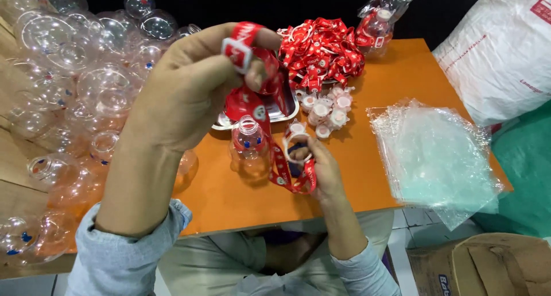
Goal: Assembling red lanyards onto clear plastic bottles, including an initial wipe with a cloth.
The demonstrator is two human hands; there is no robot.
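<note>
A small metal tray (287,113) is seen at the middle of the orange bench (379,175), its contents mostly hidden behind the raised strap. Just in front of it a clear plastic bottle (248,145) is stood upright, mouth open to the top and nothing visible inside. Behind the tray a heap of red straps (320,52) is piled, and beside it a bagged bottle (376,21) is laid in clear wrapping. A cluster of white caps (327,109) is scattered between heap and bottle.

The left hand (189,89) is lifted high, its grip pinched shut on the white buckle end of a red strap (252,72); thumb and forefinger are pressed together on it. From there the strap is hung steeply downward, its long axis running from upper left to lower right, toward the other hand. The right hand (321,169) is held low over the bench edge, its grip closed around a white ring (297,146) with the lower loop of the strap gathered under the fingers.

To the left a mass of empty clear bottles (74,72) is stacked; to the right a pile of clear plastic bags (436,158) is laid flat, overhanging the bench edge
</note>
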